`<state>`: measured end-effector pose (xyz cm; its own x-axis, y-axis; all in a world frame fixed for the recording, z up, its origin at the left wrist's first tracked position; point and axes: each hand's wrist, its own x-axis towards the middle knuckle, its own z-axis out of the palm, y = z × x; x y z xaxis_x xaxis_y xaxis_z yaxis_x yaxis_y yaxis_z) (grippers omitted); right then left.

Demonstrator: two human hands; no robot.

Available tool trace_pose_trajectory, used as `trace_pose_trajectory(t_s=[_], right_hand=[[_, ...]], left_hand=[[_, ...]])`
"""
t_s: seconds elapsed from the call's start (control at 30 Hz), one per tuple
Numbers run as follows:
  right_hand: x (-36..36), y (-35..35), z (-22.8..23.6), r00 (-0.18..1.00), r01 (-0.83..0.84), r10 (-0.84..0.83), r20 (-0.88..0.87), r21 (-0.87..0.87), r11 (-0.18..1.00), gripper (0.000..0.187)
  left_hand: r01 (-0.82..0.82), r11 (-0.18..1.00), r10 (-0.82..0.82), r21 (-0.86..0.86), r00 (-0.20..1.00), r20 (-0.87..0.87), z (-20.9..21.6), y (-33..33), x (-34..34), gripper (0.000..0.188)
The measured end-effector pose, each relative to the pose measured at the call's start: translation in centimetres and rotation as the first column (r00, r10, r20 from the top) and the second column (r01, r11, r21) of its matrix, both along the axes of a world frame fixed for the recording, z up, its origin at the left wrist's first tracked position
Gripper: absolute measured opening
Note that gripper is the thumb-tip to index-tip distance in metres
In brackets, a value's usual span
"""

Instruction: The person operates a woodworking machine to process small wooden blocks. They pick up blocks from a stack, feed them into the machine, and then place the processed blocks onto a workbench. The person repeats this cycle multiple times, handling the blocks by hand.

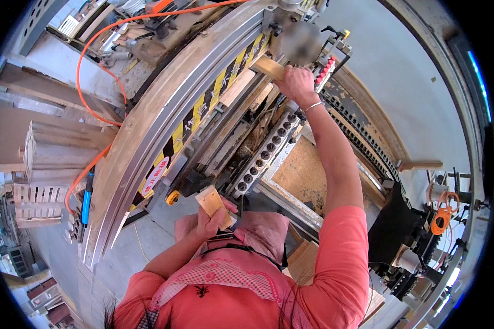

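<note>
In the lower middle of the frame, the left hand (207, 223) has its fingers curled around the lower part of a wooden block (209, 200), the gap between them no wider than the wood. The block is pale, squared and smooth-faced, with small dark spots, and it slants with its free end toward the upper left.

Near the upper middle of the frame, the right hand (297, 85) grips the right end of a wooden piece (269, 68), its fingers bent close on it; some fingertips are hidden, so their exact placing cannot be told. This piece is yellowish, flat-sided and straight-edged, and a thin bracelet (313, 106) circles the wrist.

Just below and left of that piece lies a pale wooden strip (239, 88), alongside a long band with yellow and black stripes (221, 86). Through the middle of the frame runs a pale bar with round dark holes (267, 151); to its right is a speckled, rough brown board (301, 171) in a light frame. Red knobs (325, 70) stand in a row right of the right hand. At upper left, a smooth orange hose (79, 74) curves past a dusty, cluttered table (140, 68).
</note>
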<state>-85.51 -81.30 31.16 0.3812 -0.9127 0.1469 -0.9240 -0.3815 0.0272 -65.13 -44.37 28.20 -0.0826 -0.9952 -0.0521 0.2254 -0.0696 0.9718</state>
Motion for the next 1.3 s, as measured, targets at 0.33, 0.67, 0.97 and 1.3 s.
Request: trace_pose_trajectory(t_s=[0.33, 0.67, 0.97, 1.3], right_hand=[[0.4, 0.2, 1.1, 0.997, 0.023, -0.015, -0.07, 0.116, 0.993, 0.042], [0.4, -0.1, 0.4, 0.999, 0.008, -0.005, -0.049, 0.053, 0.999, 0.039], [0.3, -0.3, 0.0, 0.999, -0.038, 0.038, -0.039, -0.001, 0.999, 0.038], [0.5, -0.2, 0.2, 0.996, -0.029, 0.031, -0.078, 0.024, 0.999, 0.042]], left_hand=[[-0.01, 0.999, 0.009, 0.034, 1.0, 0.026, 0.6, -0.2, 0.2, 0.018], [-0.022, 0.989, 0.03, 0.149, 0.998, -0.052, 0.3, 0.2, 0.2, 0.026], [-0.058, 0.982, 0.066, 0.179, 0.997, -0.04, 2.0, 0.1, -0.3, 0.028], [-0.151, 0.958, 0.155, 0.245, 0.988, 0.004, 3.2, 0.0, -0.8, 0.024]])
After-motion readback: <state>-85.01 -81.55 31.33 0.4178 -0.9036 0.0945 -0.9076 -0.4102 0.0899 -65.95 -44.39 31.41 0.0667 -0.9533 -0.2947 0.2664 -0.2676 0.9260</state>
